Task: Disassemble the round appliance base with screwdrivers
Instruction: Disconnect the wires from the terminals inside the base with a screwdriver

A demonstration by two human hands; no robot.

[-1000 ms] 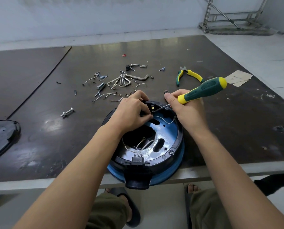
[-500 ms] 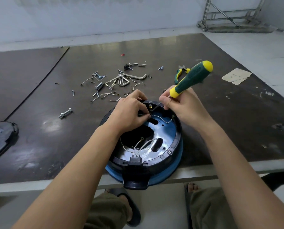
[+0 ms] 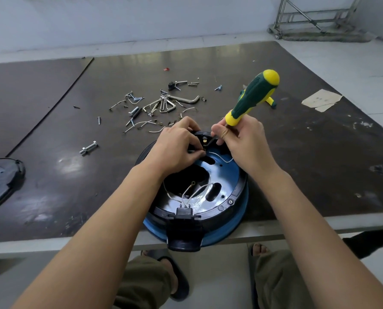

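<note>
Right hand (image 3: 244,141) grips the screwdriver (image 3: 253,97), now swung steeper, likely seating on a screw at the base (image 3: 230,197) far rim; left hand (image 3: 177,148) pinches a fitting (image 3: 205,141).

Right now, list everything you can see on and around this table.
round appliance base: one, blue and black, near table edge, overhanging it
screwdriver: one, green and yellow, in right hand, tip at base's far rim
pliers: one, yellow-green handles, behind screwdriver, mostly hidden
hex keys: a bunch, silver, beyond base
loose screws and wire bits: many, silver, scattered beyond base
black cover: one, table's left edge
paper scrap: one, beige, far right
table: one, dark brown
metal rack: one, grey, floor far right
left hand: grips base's far rim
right hand: grips screwdriver
</note>
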